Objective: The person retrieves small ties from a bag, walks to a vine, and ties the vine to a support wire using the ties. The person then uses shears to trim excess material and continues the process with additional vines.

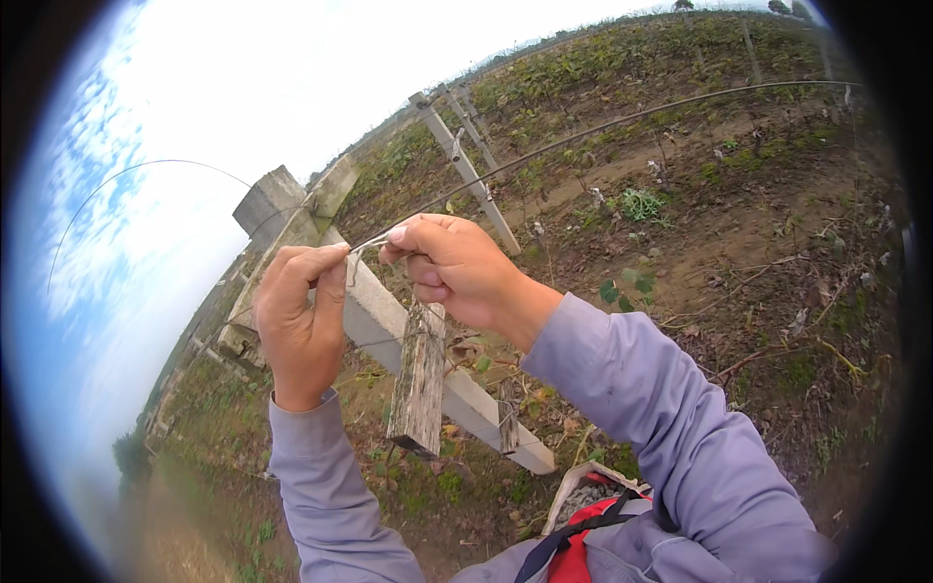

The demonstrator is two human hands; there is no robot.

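Both my hands are raised before a concrete trellis post [375, 310]. The thumb and forefinger of my left hand [302, 321] pinch a thin pale string [370, 243] where it meets a dark wire [627, 119]. My right hand [455, 266] grips the same string a short way to the right, its other fingers curled in. A loose bit of string dangles between the hands. From there the wire stretches away to the upper right. Whether the string is wound around the wire is hidden by my fingertips.
A weathered wooden block [419, 382] is wired to the post, with a smaller wood piece [508, 419] lower down. A concrete crosspiece [273, 248] crosses its top. A loose wire [157, 162] arcs out left. At my waist hangs an open bag [557, 503] of grey bits. Farther posts [466, 171] stand among vines.
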